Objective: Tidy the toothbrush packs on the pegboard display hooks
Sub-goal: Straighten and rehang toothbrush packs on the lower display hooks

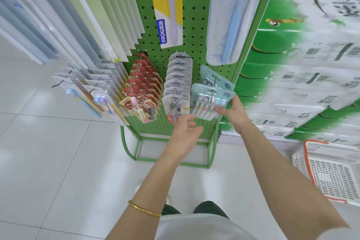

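While the right hand (231, 112) pinches the right edge of the front teal toothbrush multipack (206, 103), which hangs on the hook (214, 82) at the pegboard's (192, 15) lower right, the left hand (187, 128) sits loosely curled and holds nothing. It's at 7 o'clock from that pack, just under the clear blister packs (178, 87).

Risks:
- Front pack sits skewed against the rear teal pack (208, 73). A sideways tug could tear the hang hole or slide it off the hook tip.
- Left hand coming up could knock the front clear pack.

Around:
- Red carded packs (145, 82) at 9 o'clock of the clear row, well apart from both hands.
- White mesh basket (331, 171) on the floor at 4 o'clock.
- Stacked tissue bales (292, 87) at 3 o'clock, close beside the stand.

Nothing blocks the reach to the hook.
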Motion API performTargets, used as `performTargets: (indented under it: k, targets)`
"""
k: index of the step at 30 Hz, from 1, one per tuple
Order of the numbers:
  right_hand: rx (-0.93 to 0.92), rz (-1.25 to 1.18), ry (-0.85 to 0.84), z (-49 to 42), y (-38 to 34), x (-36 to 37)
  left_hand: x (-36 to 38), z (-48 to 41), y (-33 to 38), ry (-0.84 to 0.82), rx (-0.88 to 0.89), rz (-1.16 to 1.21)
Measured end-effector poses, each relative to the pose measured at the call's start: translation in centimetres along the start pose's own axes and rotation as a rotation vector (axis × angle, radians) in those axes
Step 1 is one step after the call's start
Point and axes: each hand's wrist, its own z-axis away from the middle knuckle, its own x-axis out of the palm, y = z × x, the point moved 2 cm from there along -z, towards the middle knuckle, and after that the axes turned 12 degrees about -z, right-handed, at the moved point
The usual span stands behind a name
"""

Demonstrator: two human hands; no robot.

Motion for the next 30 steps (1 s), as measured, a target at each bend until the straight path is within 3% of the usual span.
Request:
performTargets:
  k: [13,30]
  targets:
    - [-0.024,-0.025,-0.04,-0.1,-0.2,-0.3,-0.6,0.0,-0.3,0.017,-0.01,-0.005]
    - [0.039,0.047,-0.235,2.9,0.0,-2.5,-0.4,0.4,-0.5,0.028,-0.024,-0.011]
